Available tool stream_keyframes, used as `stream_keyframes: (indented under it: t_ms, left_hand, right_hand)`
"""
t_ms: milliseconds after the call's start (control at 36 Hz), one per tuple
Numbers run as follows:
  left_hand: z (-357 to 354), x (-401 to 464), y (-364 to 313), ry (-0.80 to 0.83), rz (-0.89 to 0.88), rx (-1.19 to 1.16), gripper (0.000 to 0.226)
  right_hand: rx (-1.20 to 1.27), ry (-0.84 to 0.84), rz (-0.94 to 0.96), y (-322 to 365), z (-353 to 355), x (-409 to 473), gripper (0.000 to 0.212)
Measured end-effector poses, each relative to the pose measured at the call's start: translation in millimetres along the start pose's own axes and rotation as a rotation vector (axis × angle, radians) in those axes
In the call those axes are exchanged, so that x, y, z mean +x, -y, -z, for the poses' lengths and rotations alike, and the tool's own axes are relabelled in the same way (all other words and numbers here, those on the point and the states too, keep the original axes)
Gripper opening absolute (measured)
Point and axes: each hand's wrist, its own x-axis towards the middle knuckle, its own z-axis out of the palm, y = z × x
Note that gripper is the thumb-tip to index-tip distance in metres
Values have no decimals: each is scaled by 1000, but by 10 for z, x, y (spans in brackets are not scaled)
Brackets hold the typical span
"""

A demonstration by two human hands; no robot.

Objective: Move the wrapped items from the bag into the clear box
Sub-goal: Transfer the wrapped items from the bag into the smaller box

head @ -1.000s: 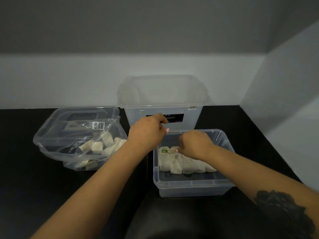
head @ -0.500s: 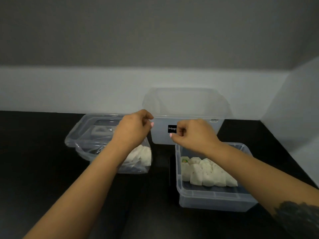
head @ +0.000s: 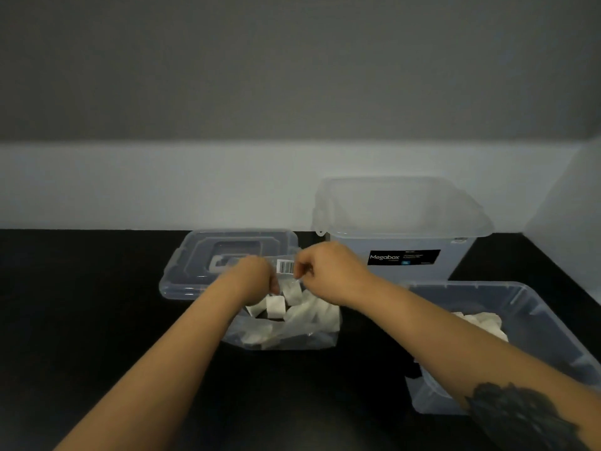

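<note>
Standing on the black bench [head: 97, 336], my clear box [head: 533, 307] at right holds some wrapped items [head: 478, 322]; my left hand [head: 252, 275] and right hand [head: 328, 271] pinch the bag [head: 292, 333] mouth, more white pieces [head: 275, 305] inside.

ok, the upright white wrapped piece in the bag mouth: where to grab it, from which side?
Pinch the wrapped piece across its two side faces, coming down from above through the bag mouth, which both hands are holding open. It stands upright with its top exposed; neighbours crowd its right side, so a side approach looks blocked.
</note>
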Motion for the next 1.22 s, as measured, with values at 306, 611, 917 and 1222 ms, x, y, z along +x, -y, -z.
stream_keyframes:
  t_ms: [306, 611, 917, 1222]
  left_hand:
    - [-368, 572, 137, 267, -52, 218, 49]
    - [-520, 672, 185, 194, -8, 146, 42]
    - [-205, 607, 223, 215, 8, 164, 48]
    - [34, 365, 506, -98, -63, 97, 25]
  right_hand:
    - [-382, 164, -19, 253, -226, 196, 31]
    - [-390, 183, -71, 182, -355, 183, 25]
    - [-439, 501, -196, 330, -506, 460, 24]
    - [-297, 705, -669, 285, -804, 952, 48]
